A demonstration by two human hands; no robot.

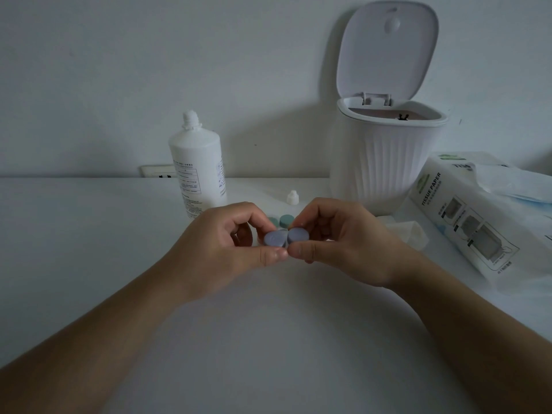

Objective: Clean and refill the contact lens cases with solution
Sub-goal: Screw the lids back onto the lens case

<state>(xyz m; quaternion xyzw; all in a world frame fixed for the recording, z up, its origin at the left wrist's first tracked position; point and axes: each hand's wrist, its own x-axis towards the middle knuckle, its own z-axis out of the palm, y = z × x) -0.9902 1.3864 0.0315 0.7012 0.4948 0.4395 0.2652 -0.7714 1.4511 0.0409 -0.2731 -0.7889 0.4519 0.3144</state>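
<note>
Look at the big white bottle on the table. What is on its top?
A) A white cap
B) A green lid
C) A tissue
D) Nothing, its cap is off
D: the bottle shows bare threads at its neck, and the small white cap stands apart on the table to its right.

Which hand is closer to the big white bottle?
Left. The left hand is just in front of the bottle, almost under it. The right hand is further to the side, nearer the bin. Both hold the purple lens case.
</note>
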